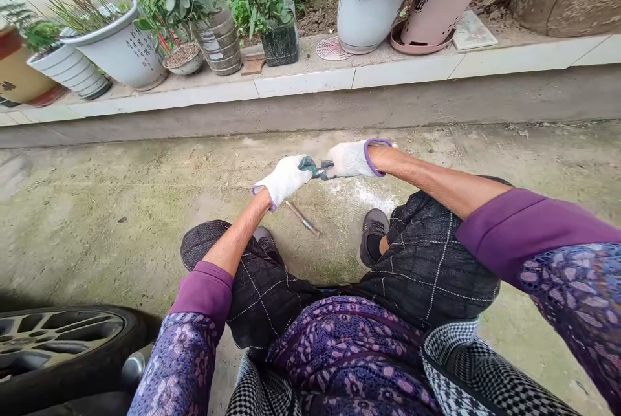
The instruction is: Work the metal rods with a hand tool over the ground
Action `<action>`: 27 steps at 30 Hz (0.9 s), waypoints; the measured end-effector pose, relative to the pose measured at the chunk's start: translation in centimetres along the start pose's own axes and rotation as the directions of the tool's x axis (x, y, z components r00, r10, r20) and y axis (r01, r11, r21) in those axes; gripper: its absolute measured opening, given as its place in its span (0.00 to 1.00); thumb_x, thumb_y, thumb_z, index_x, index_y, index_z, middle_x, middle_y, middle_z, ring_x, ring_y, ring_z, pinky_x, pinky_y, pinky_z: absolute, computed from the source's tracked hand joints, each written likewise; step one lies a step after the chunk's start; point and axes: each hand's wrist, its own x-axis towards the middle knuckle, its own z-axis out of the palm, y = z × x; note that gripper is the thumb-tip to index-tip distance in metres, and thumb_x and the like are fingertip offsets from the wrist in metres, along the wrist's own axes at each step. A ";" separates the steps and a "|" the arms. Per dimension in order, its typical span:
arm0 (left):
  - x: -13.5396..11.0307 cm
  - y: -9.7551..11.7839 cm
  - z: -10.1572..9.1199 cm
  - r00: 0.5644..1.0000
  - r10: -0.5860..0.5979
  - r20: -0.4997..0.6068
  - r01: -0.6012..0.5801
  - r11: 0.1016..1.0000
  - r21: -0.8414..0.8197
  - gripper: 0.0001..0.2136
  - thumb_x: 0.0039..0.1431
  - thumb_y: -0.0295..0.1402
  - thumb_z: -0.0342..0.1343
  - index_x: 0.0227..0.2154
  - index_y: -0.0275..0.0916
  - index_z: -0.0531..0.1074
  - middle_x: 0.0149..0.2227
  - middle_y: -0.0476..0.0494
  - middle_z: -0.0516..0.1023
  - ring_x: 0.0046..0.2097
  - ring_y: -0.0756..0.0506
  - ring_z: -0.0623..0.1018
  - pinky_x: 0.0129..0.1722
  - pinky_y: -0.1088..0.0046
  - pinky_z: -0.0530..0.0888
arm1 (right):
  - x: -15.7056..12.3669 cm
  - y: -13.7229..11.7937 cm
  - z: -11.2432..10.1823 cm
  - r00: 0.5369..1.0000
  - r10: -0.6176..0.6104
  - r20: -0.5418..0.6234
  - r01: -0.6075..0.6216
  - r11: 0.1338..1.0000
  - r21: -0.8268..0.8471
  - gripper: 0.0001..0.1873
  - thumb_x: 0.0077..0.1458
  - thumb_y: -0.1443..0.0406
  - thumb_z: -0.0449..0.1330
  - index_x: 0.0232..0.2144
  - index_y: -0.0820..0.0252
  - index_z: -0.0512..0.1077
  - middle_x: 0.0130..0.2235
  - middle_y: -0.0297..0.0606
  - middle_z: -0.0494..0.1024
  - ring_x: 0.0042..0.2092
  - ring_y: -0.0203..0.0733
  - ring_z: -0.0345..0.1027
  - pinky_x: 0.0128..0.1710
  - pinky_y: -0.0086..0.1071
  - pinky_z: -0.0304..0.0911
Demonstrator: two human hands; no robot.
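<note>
My left hand point(287, 176) and my right hand point(350, 160) wear white knit gloves with dark green fingertips and purple cuffs. They meet in front of me, low over the concrete floor. Both sets of fingers are closed around a short, shiny metal piece point(319, 172), one hand at each end. Most of it is covered by the gloves, so its exact kind is unclear. Just below my left hand, a thin brownish stick-like tool point(303, 218) lies on the ground. White powder point(371, 196) is scattered on the concrete below my right hand.
A tiled ledge point(305, 84) runs across ahead, bearing potted plants, among them a white pot point(371, 15) and a pink planter point(439, 5). A wheel point(63, 345) lies at lower left. My shoes point(373, 235) stand on either side of the tool.
</note>
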 end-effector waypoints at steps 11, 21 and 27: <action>-1.1 1.0 -1.2 0.982 -0.173 -0.077 0.135 0.926 -0.354 0.08 0.51 0.34 0.56 0.34 0.38 0.73 0.19 0.55 0.63 0.18 0.55 0.59 0.14 0.81 0.54 | 2.1 0.0 -2.5 0.932 -0.006 -0.361 -0.126 0.931 -0.343 0.22 0.59 0.52 0.53 0.43 0.60 0.76 0.38 0.47 0.80 0.36 0.47 0.72 0.31 0.35 0.58; -1.2 0.0 -1.9 0.989 -0.130 -0.075 0.070 0.838 -0.541 0.08 0.50 0.32 0.56 0.34 0.36 0.74 0.18 0.56 0.62 0.17 0.56 0.60 0.12 0.83 0.57 | -0.5 -2.7 -4.5 0.950 0.063 -0.305 0.083 0.893 0.443 0.17 0.59 0.53 0.59 0.35 0.63 0.74 0.21 0.29 0.65 0.17 0.28 0.52 0.15 0.26 0.51; -1.3 0.0 -2.8 0.999 -0.046 -0.008 0.039 0.923 -0.384 0.06 0.50 0.30 0.57 0.31 0.34 0.75 0.19 0.54 0.65 0.18 0.56 0.62 0.15 0.82 0.58 | -3.1 -2.5 -3.6 0.985 -0.151 0.085 0.096 0.882 0.461 0.19 0.54 0.52 0.65 0.35 0.63 0.77 0.21 0.28 0.66 0.17 0.26 0.54 0.13 0.23 0.50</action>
